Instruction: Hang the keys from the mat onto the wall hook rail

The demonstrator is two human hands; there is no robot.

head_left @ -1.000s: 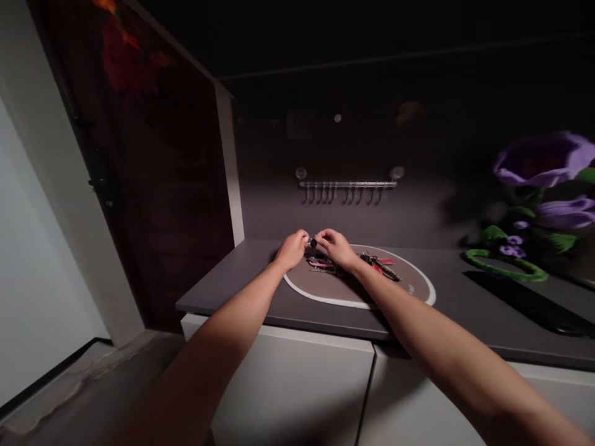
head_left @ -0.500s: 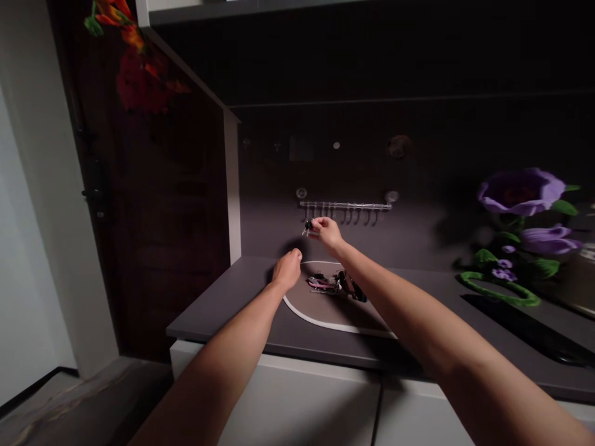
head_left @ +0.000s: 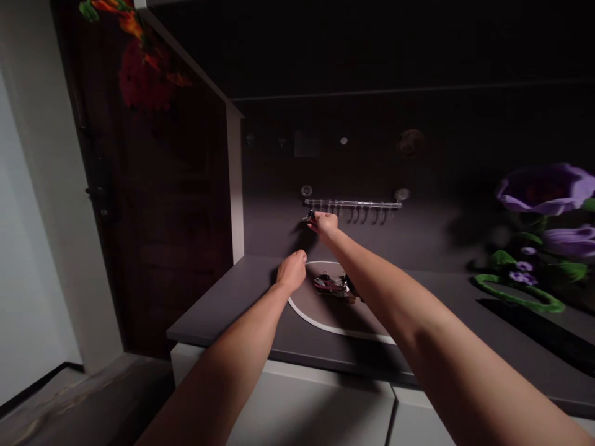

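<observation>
My right hand (head_left: 326, 223) pinches a small bunch of keys (head_left: 311, 217), dark with some metal, just under the left end of a clear hook rail (head_left: 353, 204) on the wall. Several hooks hang from that rail. Lower and to the left, my left hand (head_left: 292, 270) is curled at the left edge of an oval mat (head_left: 325, 319) with a white rim; what its fingers hold, if anything, is hidden. On the mat lies a pile of keys and key rings (head_left: 331, 285), partly covered by my right forearm.
Purple artificial flowers (head_left: 543, 189) with a green ring (head_left: 518, 297) stand on the right of the dark counter (head_left: 218, 303). A shelf overhangs above. On the left are a dark door (head_left: 171, 217) and red and orange flowers (head_left: 144, 74).
My right hand has lifted the keys slightly, closer to the rail's left hooks. The left hand stays curled by the mat. The view has shifted a little.
</observation>
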